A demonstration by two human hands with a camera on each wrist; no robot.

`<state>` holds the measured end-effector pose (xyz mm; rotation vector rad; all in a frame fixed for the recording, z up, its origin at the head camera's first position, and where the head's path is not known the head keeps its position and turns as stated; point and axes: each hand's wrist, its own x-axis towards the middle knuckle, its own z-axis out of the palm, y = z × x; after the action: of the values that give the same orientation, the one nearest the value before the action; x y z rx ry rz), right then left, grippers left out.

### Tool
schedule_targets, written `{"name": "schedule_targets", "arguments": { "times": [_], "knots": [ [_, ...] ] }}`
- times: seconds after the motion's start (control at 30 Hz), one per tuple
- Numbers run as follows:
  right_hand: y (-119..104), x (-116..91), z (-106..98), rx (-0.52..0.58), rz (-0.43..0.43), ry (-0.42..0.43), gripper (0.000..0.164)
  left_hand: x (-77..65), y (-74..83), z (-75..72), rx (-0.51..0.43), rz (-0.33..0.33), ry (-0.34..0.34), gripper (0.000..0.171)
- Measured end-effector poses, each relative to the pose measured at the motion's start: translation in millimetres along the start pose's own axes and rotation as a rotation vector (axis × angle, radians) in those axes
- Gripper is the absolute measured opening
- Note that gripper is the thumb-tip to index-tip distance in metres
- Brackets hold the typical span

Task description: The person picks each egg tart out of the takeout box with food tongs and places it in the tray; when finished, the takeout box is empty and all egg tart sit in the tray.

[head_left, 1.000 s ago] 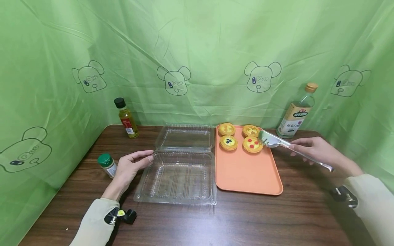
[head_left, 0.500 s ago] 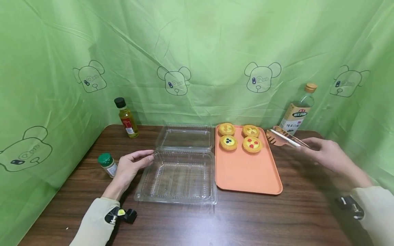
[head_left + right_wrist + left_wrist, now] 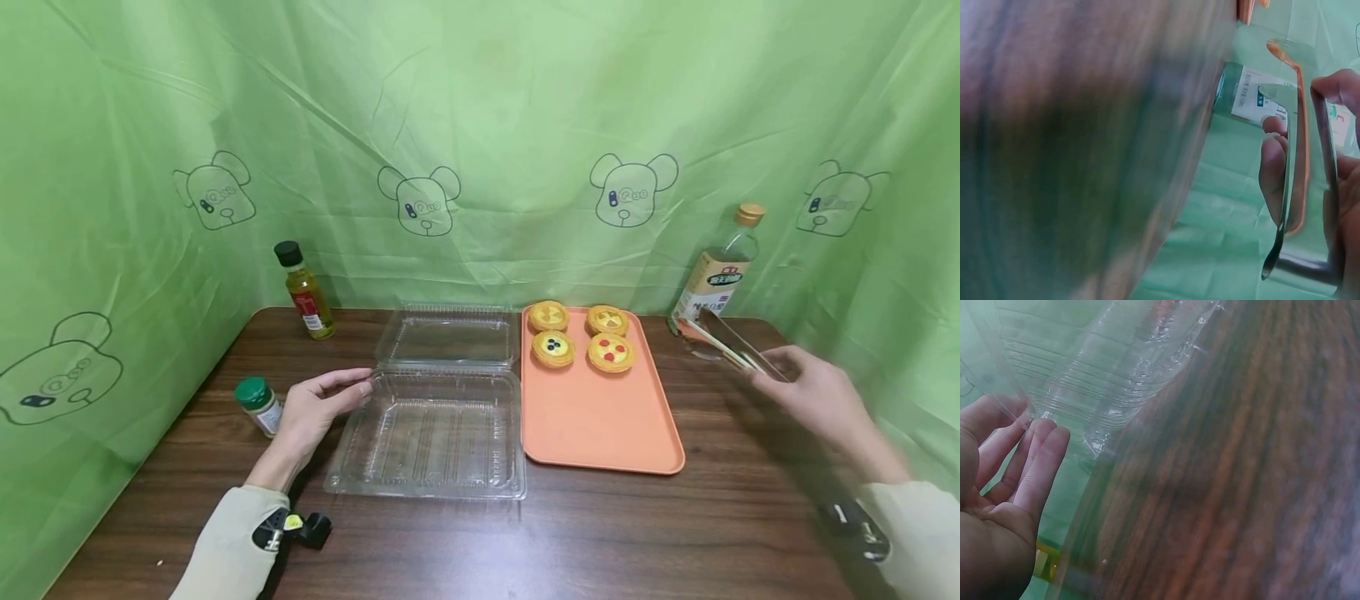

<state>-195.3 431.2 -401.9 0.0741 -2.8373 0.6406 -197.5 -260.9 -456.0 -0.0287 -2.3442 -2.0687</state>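
My left hand (image 3: 311, 417) pinches the left edge of a clear plastic clamshell box (image 3: 427, 492), which lies with its lid (image 3: 457, 337) folded back. In the left wrist view, thumb and fingertips meet at the box's rim. Over at the right, my right hand (image 3: 817, 400) grips metal serving tongs (image 3: 1302, 144), their arms apart with nothing between the tips. The tongs' heads point toward the vinegar bottle (image 3: 716, 279), right of the orange tray (image 3: 600, 425). Several egg tarts sit at the tray's far end, among them a berry-topped tart (image 3: 553, 346) and a red-dotted tart (image 3: 610, 352).
An oil bottle (image 3: 306, 296) stands at the back left of the wooden table (image 3: 420, 550). Near my left wrist is a green-capped spice jar (image 3: 260, 404). A green curtain (image 3: 517, 108) closes off the back and sides. The tray's left edge adjoins the box.
My right hand has drawn the tongs right and toward me, away from the red-dotted tart, and they have turned. The tarts and my left hand stay where they were.
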Motion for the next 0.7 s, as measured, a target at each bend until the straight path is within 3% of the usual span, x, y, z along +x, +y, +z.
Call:
{"name": "schedule_targets", "arguments": {
  "times": [0.7],
  "knots": [
    [23.8, -13.6, 3.8, 0.011, 0.130, -0.039, 0.062, -0.8, -1.6, 0.8, -0.002, 0.006, 0.007, 0.048]
  ]
}}
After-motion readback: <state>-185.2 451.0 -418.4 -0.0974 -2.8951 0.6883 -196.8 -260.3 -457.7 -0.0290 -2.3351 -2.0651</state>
